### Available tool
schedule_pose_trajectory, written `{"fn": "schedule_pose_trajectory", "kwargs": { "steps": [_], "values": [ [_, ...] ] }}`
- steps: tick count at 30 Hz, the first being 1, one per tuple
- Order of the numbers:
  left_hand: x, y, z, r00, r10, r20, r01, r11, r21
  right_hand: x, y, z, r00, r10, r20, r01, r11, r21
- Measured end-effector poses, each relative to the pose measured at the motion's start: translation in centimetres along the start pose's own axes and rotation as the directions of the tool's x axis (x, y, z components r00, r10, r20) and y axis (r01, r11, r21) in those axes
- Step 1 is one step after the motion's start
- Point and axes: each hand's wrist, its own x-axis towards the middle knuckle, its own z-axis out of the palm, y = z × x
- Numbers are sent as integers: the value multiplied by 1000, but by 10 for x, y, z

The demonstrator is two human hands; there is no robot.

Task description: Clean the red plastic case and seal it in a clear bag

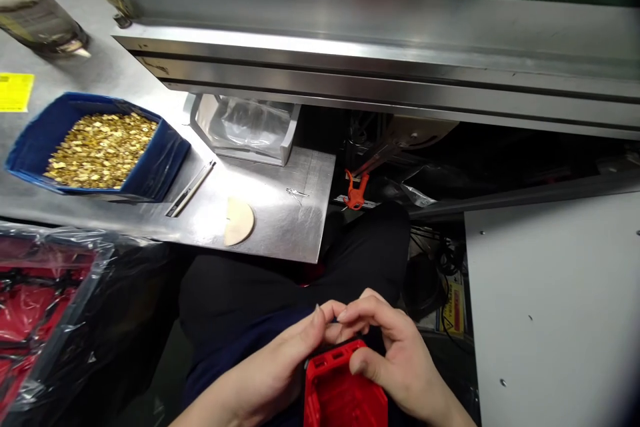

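Observation:
Low in the view, over my lap, both hands meet on a red plastic housing point(343, 390) with ribbed sides. My left hand point(280, 367) grips its left side, thumb and forefinger pinched at the top edge. My right hand point(395, 353) wraps the right side, with fingertips curled onto the same top edge. Whether a small part sits between the fingertips cannot be made out. A blue bin point(30, 140) of small gold-coloured metal pieces point(100, 147) stands on the metal table at the left, well away from both hands.
On the metal table point(280, 227) lie a thin metal tool point(193, 188), a beige half-disc point(238, 221) and a clear-lined white tray point(245, 128). A conveyor rail point(380, 60) runs across the back. Bagged red parts point(35, 307) sit at the left, a white panel point(555, 307) at the right.

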Motion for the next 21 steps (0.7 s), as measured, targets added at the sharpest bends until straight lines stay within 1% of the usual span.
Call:
{"fn": "schedule_pose_trajectory", "kwargs": {
  "steps": [2,3,4,6,7,8,11,13,15,16,18,21],
  "values": [
    [-6,0,-2,1000,21,16,-21,1000,-11,8,5,-2,997,-34,-74,33,999,-23],
    [-10,0,-3,999,12,35,-12,1000,-1,16,9,-4,988,-60,-145,52,997,-59],
    [-14,-1,-5,999,-3,49,2,1000,11,27,12,-7,970,-89,-227,63,991,-120],
    [-22,-2,-9,998,-27,57,26,1000,10,59,18,-12,921,-153,-358,34,948,-317],
    [-25,-3,-11,999,-25,47,25,1000,-7,79,21,-13,911,-174,-374,0,907,-422],
    [-27,-5,-13,999,-19,32,19,1000,-24,100,23,-12,923,-190,-334,-13,854,-520],
    [-29,-7,-16,1000,-14,4,14,1000,-14,164,25,-1,947,-218,-234,25,782,-623],
    [-29,-7,-17,1000,7,-6,-7,1000,17,200,26,8,950,-225,-215,26,746,-666],
    [-29,-8,-18,999,48,-20,-47,999,24,224,25,14,953,-215,-212,7,718,-696],
    [-30,-8,-18,997,66,-29,-66,998,17,231,24,14,955,-208,-211,-1,710,-704],
    [-31,-9,-20,995,94,-45,-94,996,-2,233,23,13,956,-202,-213,-6,711,-703],
    [-32,-11,-23,991,118,-59,-120,992,-33,213,24,9,958,-203,-201,19,747,-664]
  ]
}}
